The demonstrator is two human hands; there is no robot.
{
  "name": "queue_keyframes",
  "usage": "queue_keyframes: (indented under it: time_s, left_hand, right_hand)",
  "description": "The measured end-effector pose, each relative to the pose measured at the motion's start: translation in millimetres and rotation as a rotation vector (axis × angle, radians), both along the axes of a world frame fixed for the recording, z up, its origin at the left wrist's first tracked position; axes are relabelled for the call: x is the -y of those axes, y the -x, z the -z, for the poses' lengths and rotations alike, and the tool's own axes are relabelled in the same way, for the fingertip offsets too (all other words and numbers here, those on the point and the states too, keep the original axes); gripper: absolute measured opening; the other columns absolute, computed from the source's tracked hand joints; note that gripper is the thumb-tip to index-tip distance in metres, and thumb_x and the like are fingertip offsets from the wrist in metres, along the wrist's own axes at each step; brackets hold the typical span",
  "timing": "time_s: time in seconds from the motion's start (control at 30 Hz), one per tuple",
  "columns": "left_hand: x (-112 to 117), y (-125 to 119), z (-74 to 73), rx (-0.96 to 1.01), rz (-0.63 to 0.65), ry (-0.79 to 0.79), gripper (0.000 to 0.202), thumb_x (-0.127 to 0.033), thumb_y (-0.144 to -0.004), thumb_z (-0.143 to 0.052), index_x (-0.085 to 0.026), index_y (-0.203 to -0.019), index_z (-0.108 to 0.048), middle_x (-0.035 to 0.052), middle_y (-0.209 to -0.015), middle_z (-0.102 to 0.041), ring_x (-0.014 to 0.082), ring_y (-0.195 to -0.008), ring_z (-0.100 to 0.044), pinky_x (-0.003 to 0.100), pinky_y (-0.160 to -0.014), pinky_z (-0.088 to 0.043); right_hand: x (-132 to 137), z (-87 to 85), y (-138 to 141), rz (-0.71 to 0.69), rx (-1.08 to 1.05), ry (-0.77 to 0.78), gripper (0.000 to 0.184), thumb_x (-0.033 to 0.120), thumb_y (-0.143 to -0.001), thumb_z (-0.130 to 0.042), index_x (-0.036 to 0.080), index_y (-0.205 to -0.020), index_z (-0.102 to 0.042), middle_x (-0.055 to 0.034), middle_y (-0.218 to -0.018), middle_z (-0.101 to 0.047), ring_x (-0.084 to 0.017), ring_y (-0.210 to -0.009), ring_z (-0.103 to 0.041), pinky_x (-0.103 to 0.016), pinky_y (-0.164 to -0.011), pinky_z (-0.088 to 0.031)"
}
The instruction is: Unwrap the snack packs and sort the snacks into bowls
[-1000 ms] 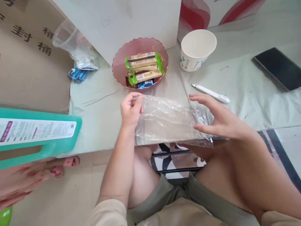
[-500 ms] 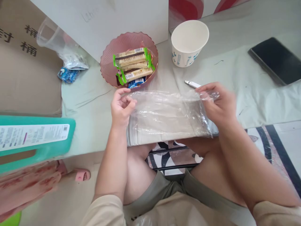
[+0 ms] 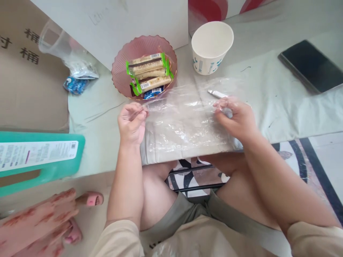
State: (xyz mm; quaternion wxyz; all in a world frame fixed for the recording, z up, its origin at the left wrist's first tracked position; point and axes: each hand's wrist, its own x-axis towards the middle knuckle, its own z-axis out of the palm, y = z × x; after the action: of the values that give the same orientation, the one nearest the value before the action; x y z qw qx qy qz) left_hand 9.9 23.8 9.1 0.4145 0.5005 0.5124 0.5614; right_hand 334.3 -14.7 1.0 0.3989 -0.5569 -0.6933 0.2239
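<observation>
A clear plastic bag [image 3: 184, 125] lies spread over the front edge of the cloth-covered table, thin and wrinkled. My left hand [image 3: 132, 121] pinches its upper left corner between thumb and fingertips. On the right, my right hand [image 3: 235, 117] has thumb and fingers closed on the bag's film, which partly covers the fingertips. Just beyond that hand lies a white pen-like tool [image 3: 217, 94] with a metal tip. A pink scalloped bowl [image 3: 119, 71] holding several wrapped wafer bars [image 3: 150, 67] stands past my left hand. Behind the bag is a white paper cup [image 3: 211, 48].
A black phone [image 3: 313, 66] lies at the right. To the left are a teal plastic container [image 3: 77, 150], a cardboard box [image 3: 34, 92], a clear plastic cup [image 3: 53, 41] and blue wrappers [image 3: 76, 85]. A white box [image 3: 150, 21] stands behind the bowl. Another person's pink sandal [image 3: 95, 199] shows below.
My right hand has moved left along the bag, and some film now spreads back towards the cup. My left hand has shifted slightly left. The other person's feet and clothing have moved.
</observation>
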Motion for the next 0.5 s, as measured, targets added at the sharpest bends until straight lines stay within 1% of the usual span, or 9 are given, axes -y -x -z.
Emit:
queue_keyframes:
  time_s: [0.13,0.2,0.23,0.3,0.33,0.37,0.4,0.43,0.5]
  left_hand:
    - [0.7,1.3,0.2,0.027,0.074,-0.042,0.061,-0.055,-0.053,-0.097,-0.020,-0.061,-0.047,-0.0011,-0.082,-0.053,0.0134,-0.083,-0.063,0.032,-0.078,-0.056]
    - [1.5,1.3,-0.4,0.047,0.114,-0.062,0.061,-0.055,-0.052,-0.098,-0.019,-0.057,-0.049,-0.0015,-0.080,-0.053,0.0132,-0.083,-0.063,0.033,-0.081,-0.055]
    - [2.3,1.1,-0.9,0.048,0.127,-0.069,0.060,-0.055,-0.052,-0.098,-0.019,-0.056,-0.050,-0.0014,-0.079,-0.053,0.0134,-0.083,-0.063,0.034,-0.082,-0.054]
    - [4.3,0.3,-2.1,0.033,0.135,-0.076,0.056,-0.055,-0.052,-0.098,-0.020,-0.053,-0.054,-0.0008,-0.077,-0.054,0.0147,-0.084,-0.064,0.035,-0.083,-0.054]
    - [5.5,-0.1,-2.5,0.020,0.134,-0.074,0.054,-0.055,-0.052,-0.098,-0.021,-0.052,-0.057,-0.0002,-0.077,-0.055,0.0157,-0.084,-0.065,0.036,-0.083,-0.055]
    - [6.6,-0.5,-2.8,0.005,0.135,-0.066,0.051,-0.055,-0.051,-0.098,-0.022,-0.051,-0.060,0.0004,-0.077,-0.057,0.0167,-0.085,-0.065,0.037,-0.084,-0.055]
    - [7.5,-0.7,-2.8,-0.004,0.139,-0.057,0.048,-0.054,-0.051,-0.099,-0.023,-0.050,-0.062,0.0008,-0.077,-0.058,0.0175,-0.086,-0.065,0.038,-0.085,-0.055]
    - [8.2,-0.7,-2.5,-0.010,0.146,-0.045,0.045,-0.052,-0.050,-0.099,-0.024,-0.050,-0.065,0.0012,-0.078,-0.059,0.0181,-0.087,-0.066,0.038,-0.086,-0.055]
    - [9.0,-0.1,-1.3,-0.018,0.158,-0.030,0.041,-0.049,-0.050,-0.100,-0.024,-0.050,-0.067,0.0015,-0.079,-0.061,0.0186,-0.089,-0.066,0.039,-0.089,-0.055]
  right_hand:
    - [-2.2,3.2,-1.2,0.098,-0.013,-0.012,0.017,0.028,-0.093,-0.050,0.027,-0.077,-0.054,-0.0067,-0.096,-0.074,-0.027,-0.101,-0.073,-0.052,-0.095,-0.058]
    - [-1.1,0.4,-3.0,0.103,-0.036,-0.029,0.009,0.026,-0.089,-0.053,0.027,-0.081,-0.056,-0.0070,-0.102,-0.074,-0.028,-0.110,-0.072,-0.055,-0.101,-0.056]
    - [0.0,-2.0,-3.8,0.080,-0.049,-0.047,0.002,0.027,-0.087,-0.056,0.028,-0.087,-0.058,-0.0073,-0.108,-0.073,-0.030,-0.116,-0.071,-0.056,-0.104,-0.055]
    - [3.4,-7.4,-4.8,0.024,-0.077,-0.083,0.026,0.030,-0.082,-0.064,0.030,-0.107,-0.060,-0.0079,-0.123,-0.069,-0.033,-0.128,-0.065,-0.058,-0.109,-0.051]
    - [5.5,-9.9,-5.0,0.004,-0.097,-0.101,0.037,0.032,-0.080,-0.068,0.031,-0.116,-0.058,-0.0080,-0.129,-0.067,-0.033,-0.131,-0.063,-0.059,-0.110,-0.050]
    - [7.8,-12.0,-5.0,-0.006,-0.129,-0.126,0.046,0.033,-0.080,-0.071,0.033,-0.123,-0.056,-0.0075,-0.129,-0.067,-0.033,-0.131,-0.063,-0.058,-0.110,-0.050]
    - [10.2,-13.6,-5.0,-0.011,-0.168,-0.148,0.050,0.032,-0.079,-0.072,0.034,-0.126,-0.054,-0.0060,-0.122,-0.068,-0.031,-0.126,-0.066,-0.057,-0.109,-0.051]
    - [12.6,-14.9,-5.1,-0.014,-0.205,-0.159,0.053,0.030,-0.080,-0.072,0.035,-0.128,-0.053,-0.0035,-0.110,-0.070,-0.029,-0.116,-0.070,-0.056,-0.106,-0.053]
    - [17.0,-17.4,-6.3,-0.024,-0.220,-0.144,0.049,0.023,-0.081,-0.070,0.036,-0.125,-0.055,0.0016,-0.087,-0.066,-0.026,-0.095,-0.072,-0.053,-0.098,-0.056]
